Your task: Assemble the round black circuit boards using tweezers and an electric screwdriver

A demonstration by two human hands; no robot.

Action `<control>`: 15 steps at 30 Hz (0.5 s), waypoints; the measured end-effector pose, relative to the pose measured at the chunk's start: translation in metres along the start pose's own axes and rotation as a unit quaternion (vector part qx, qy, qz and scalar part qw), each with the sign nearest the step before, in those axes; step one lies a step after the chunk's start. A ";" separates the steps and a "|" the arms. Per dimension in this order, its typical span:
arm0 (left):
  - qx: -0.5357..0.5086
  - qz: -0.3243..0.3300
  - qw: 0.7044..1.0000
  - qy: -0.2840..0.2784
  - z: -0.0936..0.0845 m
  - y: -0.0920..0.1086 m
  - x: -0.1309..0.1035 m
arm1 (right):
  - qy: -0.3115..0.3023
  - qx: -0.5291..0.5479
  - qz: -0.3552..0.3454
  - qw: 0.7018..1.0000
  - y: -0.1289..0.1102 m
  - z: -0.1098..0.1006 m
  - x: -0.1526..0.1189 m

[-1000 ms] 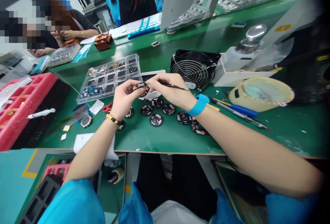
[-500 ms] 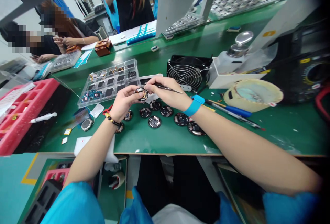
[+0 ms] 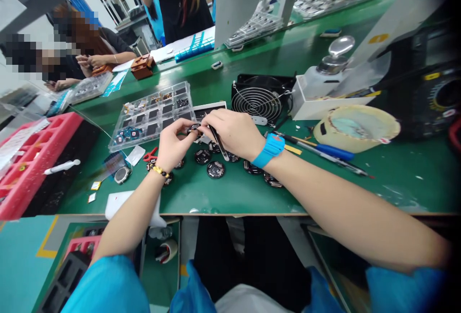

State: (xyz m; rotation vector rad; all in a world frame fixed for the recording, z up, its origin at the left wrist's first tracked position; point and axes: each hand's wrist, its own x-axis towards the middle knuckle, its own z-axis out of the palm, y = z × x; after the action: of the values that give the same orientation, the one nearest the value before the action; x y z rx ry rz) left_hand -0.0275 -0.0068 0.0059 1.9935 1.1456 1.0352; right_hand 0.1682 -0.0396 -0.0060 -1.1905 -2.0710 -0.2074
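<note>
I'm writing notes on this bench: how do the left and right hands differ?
The left hand holds a small round part; the right hand holds tweezers. The left has a yellow-and-dark bracelet at its wrist; the right, a wide blue band. Both are ungloved and close together above the green bench.

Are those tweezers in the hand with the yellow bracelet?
No, the right hand with the blue wristband holds the tweezers; the left hand has the yellow bracelet.
</note>
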 end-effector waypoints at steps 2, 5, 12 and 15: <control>0.010 0.010 1.000 0.020 0.001 0.000 0.000 | 0.009 0.008 -0.013 1.000 -0.003 0.001 -0.001; 0.018 0.016 0.999 0.047 0.001 -0.003 0.001 | 0.020 0.012 -0.039 0.999 -0.008 0.002 -0.002; -0.055 -0.002 0.998 0.044 0.001 -0.009 0.004 | 0.048 0.016 -0.016 0.999 -0.010 0.001 -0.002; -0.165 -0.056 0.985 -0.013 -0.001 -0.005 0.004 | 0.055 0.020 0.014 0.998 -0.006 -0.001 0.000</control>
State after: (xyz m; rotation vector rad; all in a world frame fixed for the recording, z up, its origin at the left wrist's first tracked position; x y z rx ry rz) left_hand -0.0292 -0.0009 0.0034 1.6586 0.9875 1.0600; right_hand 0.1639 -0.0434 -0.0046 -1.1567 -1.9540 -0.2121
